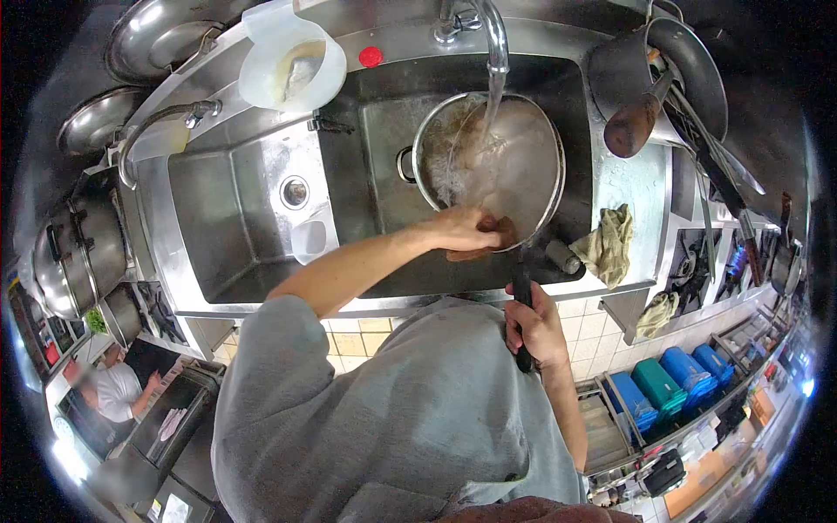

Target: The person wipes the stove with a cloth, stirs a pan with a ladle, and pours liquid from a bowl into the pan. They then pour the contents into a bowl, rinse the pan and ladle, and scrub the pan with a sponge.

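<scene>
A large round metal pot (556, 187) with a loop handle stands in the right sink basin, holding cloudy brownish water. Water runs into it from the faucet (496, 48). My left hand (471, 230) is closed on a brown scrubbing pad (471, 254) at the pot's near rim. Below that rim, my right hand (538, 325) grips a long black handle (521, 288). The handle's upper end reaches the rim; what it belongs to is hidden there. A grey-green cloth (609, 247) lies on the counter to the right. Near it is a small cylindrical container (562, 257).
The left basin (248, 205) holds a white plastic container (309, 240). A translucent pitcher (292, 65) and a red lid (370, 57) sit along the back ledge. Utensils stand in a metal pot (610, 74) at right, their handles jutting out. Another person (113, 388) is at far left.
</scene>
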`<state>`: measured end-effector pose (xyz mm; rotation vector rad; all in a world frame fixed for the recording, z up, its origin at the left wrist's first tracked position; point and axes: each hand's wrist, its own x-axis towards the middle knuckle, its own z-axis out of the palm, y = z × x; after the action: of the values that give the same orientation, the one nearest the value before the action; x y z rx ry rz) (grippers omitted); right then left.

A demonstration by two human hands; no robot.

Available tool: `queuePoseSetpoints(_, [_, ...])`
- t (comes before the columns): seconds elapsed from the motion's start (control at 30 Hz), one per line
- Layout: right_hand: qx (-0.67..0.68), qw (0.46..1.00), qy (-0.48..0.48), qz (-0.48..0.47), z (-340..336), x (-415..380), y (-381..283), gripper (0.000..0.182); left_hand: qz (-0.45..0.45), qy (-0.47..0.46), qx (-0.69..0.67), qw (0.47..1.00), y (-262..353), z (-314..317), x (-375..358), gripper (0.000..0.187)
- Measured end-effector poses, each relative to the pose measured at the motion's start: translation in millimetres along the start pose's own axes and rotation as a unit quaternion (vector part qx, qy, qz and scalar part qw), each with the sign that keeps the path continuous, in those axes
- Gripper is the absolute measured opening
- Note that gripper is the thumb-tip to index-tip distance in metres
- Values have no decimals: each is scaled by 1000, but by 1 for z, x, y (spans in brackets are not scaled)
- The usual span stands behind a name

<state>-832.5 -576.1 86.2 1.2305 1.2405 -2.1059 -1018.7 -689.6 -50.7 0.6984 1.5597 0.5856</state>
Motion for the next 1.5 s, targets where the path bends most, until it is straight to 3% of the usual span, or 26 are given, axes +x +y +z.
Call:
queuePoseSetpoints(0.1, [4,1000,2,-4,-2,-2,1,22,53,85,-40,994,-14,11,9,54])
queuePoseSetpoints(0.17, [4,1000,2,-14,-2,-3,-1,20,35,91,-22,995,3,-7,-5,56])
queuePoseSetpoints(0.23, [25,1000,-9,11,-1,-4,-3,20,-65,145,229,960,-3,-24,3,65])
queuePoseSetpoints(0.3, [21,999,-18,17,-4,-1,-1,20,-35,263,345,900,-27,-34,21,73])
queuePoseSetpoints(0.37, [18,999,-27,26,-3,1,-2,20,-32,271,355,894,-33,-59,40,76])
queuePoseSetpoints(0.43, [5,998,-43,51,0,4,-9,18,35,389,367,844,-37,-74,62,54])
queuePoseSetpoints(0.47, [5,998,-44,49,1,5,-10,18,35,390,368,843,-30,-78,72,54])
queuePoseSetpoints(0.53, [14,998,-53,36,1,8,-15,18,-9,443,225,868,-9,-81,95,38])
queuePoseSetpoints(0.57, [13,998,-52,33,2,9,-17,18,-7,444,226,867,7,-80,94,38])
queuePoseSetpoints(0.63, [41,997,-49,34,3,8,-18,19,165,343,56,923,33,-67,86,39])
queuePoseSetpoints(0.7, [73,995,-56,31,1,3,-17,20,282,276,118,911,31,-44,85,37])
queuePoseSetpoints(0.73, [107,992,-62,28,-2,1,-16,21,275,211,167,923,26,-37,82,37])
queuePoseSetpoints(0.83, [129,989,-59,41,-4,-7,-18,22,305,142,255,906,8,-59,44,37])
queuePoseSetpoints(0.9, [109,992,-59,34,-4,-4,-12,23,166,133,374,903,8,-89,27,42])
queuePoseSetpoints(0.97, [84,994,-63,25,-3,1,-12,23,112,222,556,793,-15,-118,34,36])
queuePoseSetpoints(1.07, [40,996,-64,44,1,3,-10,23,96,284,536,789,-16,-128,26,33])
queuePoseSetpoints(1.17, [78,993,-86,30,1,4,-11,21,18,271,479,835,-20,-100,16,35])
queuePoseSetpoints(1.23, [70,996,-52,27,3,4,-11,20,-84,168,396,899,-9,-75,7,37])
queuePoseSetpoints(1.3, [71,996,-46,29,2,2,-12,20,-93,66,264,958,-16,-44,12,36])
queuePoseSetpoints(1.33, [71,996,-42,33,2,2,-12,20,-74,104,136,983,6,-30,-5,39])
queuePoseSetpoints(1.37, [70,996,-42,33,1,3,-11,20,-15,101,111,989,-11,-12,14,41])
queuePoseSetpoints(1.43, [67,997,-39,28,-3,3,-8,19,90,196,52,975,-30,11,38,36])
queuePoseSetpoints(1.47, [64,997,-38,29,-3,2,-9,19,92,197,49,975,-33,8,43,36])
queuePoseSetpoints(1.5, [86,995,-36,33,-1,1,-12,19,71,248,144,955,-36,-5,52,35])
